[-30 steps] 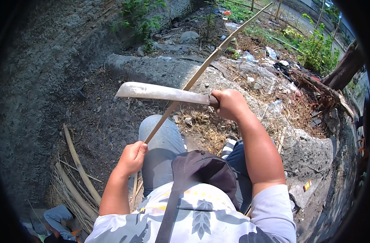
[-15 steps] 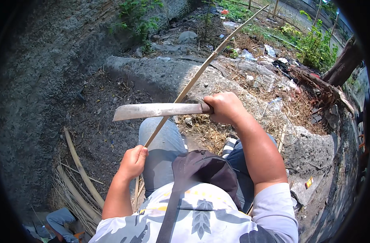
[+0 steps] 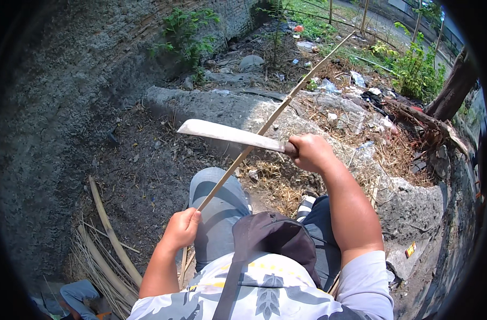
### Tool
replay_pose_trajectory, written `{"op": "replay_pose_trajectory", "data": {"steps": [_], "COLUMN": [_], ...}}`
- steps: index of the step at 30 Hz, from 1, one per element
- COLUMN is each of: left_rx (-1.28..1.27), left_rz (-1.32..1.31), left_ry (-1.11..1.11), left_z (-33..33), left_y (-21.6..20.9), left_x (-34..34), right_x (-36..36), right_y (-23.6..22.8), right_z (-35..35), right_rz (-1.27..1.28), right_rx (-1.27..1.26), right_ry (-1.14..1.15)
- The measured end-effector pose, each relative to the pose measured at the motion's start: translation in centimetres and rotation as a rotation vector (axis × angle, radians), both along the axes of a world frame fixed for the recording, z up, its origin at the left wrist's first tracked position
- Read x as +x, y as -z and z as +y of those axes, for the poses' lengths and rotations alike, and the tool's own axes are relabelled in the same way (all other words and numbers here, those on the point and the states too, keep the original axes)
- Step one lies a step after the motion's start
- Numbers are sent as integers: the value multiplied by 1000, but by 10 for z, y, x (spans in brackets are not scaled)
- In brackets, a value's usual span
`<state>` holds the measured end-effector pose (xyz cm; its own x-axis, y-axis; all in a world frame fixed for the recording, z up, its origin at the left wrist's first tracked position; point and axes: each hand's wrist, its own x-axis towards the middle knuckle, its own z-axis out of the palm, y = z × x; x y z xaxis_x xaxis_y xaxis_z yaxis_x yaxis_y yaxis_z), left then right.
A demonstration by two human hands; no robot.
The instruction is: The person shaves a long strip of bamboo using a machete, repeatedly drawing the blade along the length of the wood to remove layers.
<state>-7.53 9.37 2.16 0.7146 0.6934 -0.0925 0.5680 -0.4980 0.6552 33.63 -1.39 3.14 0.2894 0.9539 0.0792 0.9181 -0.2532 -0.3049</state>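
Observation:
A long, thin bamboo strip (image 3: pixel 278 110) slants from my lap up toward the far right. My left hand (image 3: pixel 182 228) is closed around its near end, above my left thigh. In my right hand (image 3: pixel 312 153) I grip the dark handle of a machete (image 3: pixel 227 134). Its broad, pale blade points left and lies across the strip around its middle, over my knee. Whether the edge bites into the strip cannot be made out.
Split bamboo pieces (image 3: pixel 111 229) and thin strips lie at my lower left beside a rough wall (image 3: pixel 57 133). A long stone slab (image 3: pixel 201 109) crosses ahead. Litter and dry straw (image 3: pixel 286 178) cover the ground rightward, near a tree trunk (image 3: pixel 450 96). Another person's leg (image 3: pixel 78 293) shows lower left.
The machete has moved right and a little farther along the strip, its tip now tilted upward. My left hand still holds the strip's near end. The whole view has shifted slightly.

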Motion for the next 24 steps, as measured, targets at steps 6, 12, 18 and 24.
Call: {"op": "replay_pose_trajectory", "data": {"steps": [6,12,18,24], "left_rx": [36,13,-3,43], "left_rz": [-3,-51,-4,-11], "left_ry": [4,26,16,23], "left_z": [-1,-4,-4,-2], "left_y": [-4,-8,1,1], "left_x": [6,-2,3,9], "right_x": [-17,32,15,-13], "right_y": [-1,-4,-7,-1], "right_z": [6,-14,-11,2], "right_rz": [-81,133,4,-38], "right_rx": [118,145,33,70], "right_ry": [-192,180,143,-120]}}
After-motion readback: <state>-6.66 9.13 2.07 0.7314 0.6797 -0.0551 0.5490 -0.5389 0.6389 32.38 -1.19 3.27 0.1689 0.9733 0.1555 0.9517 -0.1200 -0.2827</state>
